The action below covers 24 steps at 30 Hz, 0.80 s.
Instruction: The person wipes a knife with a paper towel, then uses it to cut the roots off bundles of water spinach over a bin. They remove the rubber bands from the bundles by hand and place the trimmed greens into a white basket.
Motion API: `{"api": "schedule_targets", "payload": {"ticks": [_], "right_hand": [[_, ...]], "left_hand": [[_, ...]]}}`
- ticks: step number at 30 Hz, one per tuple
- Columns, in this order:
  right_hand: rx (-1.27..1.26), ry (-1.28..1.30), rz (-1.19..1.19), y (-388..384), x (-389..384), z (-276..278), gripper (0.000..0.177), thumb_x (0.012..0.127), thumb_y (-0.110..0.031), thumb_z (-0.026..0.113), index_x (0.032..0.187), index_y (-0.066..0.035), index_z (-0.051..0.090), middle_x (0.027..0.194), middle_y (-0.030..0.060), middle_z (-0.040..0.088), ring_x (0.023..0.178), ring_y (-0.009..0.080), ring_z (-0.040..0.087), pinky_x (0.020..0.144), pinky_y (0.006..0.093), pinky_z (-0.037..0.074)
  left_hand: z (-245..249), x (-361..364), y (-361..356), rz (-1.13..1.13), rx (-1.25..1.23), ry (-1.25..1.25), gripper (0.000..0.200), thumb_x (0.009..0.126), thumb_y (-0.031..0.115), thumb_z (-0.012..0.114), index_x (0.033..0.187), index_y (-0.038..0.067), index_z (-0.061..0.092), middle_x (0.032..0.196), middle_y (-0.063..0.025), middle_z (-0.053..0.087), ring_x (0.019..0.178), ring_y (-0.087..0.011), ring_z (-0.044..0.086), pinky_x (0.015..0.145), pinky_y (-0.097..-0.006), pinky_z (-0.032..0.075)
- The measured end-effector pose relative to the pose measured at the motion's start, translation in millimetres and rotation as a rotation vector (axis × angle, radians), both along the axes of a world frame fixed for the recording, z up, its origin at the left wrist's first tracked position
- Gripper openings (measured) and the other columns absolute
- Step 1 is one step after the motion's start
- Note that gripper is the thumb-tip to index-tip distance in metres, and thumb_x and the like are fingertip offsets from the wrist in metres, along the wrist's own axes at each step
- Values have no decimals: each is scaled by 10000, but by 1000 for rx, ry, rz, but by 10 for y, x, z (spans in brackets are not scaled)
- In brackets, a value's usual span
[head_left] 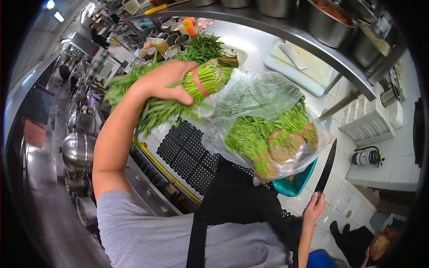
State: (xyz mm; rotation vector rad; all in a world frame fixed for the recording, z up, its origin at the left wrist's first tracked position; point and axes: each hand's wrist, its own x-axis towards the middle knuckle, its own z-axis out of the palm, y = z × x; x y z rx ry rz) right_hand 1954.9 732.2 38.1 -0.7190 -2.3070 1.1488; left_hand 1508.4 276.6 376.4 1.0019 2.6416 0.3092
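Observation:
My left hand (172,82) is wrapped round a large bundle of leafy green stems (208,80) tied with a pink band, its cut ends pointing right. More dark greens (201,48) lie just behind it. My right hand (314,206), at the lower right, grips a long dark-bladed knife (327,167), blade pointing up and away. Between the hands, an open clear plastic bag (263,96) holds several more green bundles (250,140) with pink bands and brownish root ends. A teal container (298,183) shows below the bag.
Cutting boards (308,62) with a cleaver (292,56) lie behind the bag. A metal shelf (286,33) with pots (328,22) crosses above. Sauce containers (161,44) stand at upper left. A black mat (190,147) covers the floor. A person's dark-clothed legs (353,241) show lower right.

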Motion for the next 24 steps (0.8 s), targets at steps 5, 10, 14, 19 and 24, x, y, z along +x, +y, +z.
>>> {"api": "schedule_targets", "payload": {"ticks": [5, 10, 14, 19, 24], "right_hand": [[-179, -70, -72, -1223, -586, 178, 199, 1170, -137, 617, 1053, 23, 637, 723, 13, 554, 614, 92, 494, 556, 319, 401], [-507, -197, 83, -2325, -1432, 1118, 247, 1199, -203, 566, 1187, 37, 623, 805, 23, 589, 606, 122, 645, 556, 285, 527], [-567, -300, 199, -2722, -1871, 1611, 285, 1157, -128, 607, 1333, 93, 641, 854, 67, 679, 598, 136, 679, 560, 299, 557], [-614, -396, 272, -3028, -2360, 1980, 414, 1102, -42, 614, 1509, 33, 594, 863, 71, 696, 627, 150, 686, 599, 325, 572], [-763, -543, 383, -3100, -2682, 1982, 566, 1069, -22, 612, 1629, -15, 527, 828, 65, 692, 616, 151, 681, 609, 332, 574]], "left_hand": [[-1509, -1271, -536, -184, -385, 173, 704, 622, 344, 984, 1188, 28, 709, 1042, -213, 795, 1031, -414, 778, 973, -535, 566], [-2849, -1489, -595, -353, -423, 155, 694, 661, 333, 1006, 1230, 81, 699, 1155, -172, 788, 1194, -369, 741, 1102, -546, 518], [-3107, -1627, -759, -362, -271, 121, 739, 694, 370, 996, 1301, 75, 697, 1277, -171, 756, 1299, -377, 688, 1146, -571, 493], [-2861, -1850, -870, -371, -41, -54, 652, 850, 358, 914, 1382, 36, 719, 1269, -186, 745, 1290, -399, 677, 1128, -534, 517], [-2947, -1986, -736, -474, 133, -112, 374, 1011, 176, 751, 1365, 56, 752, 1283, -175, 739, 1233, -405, 677, 1086, -511, 551]]}}
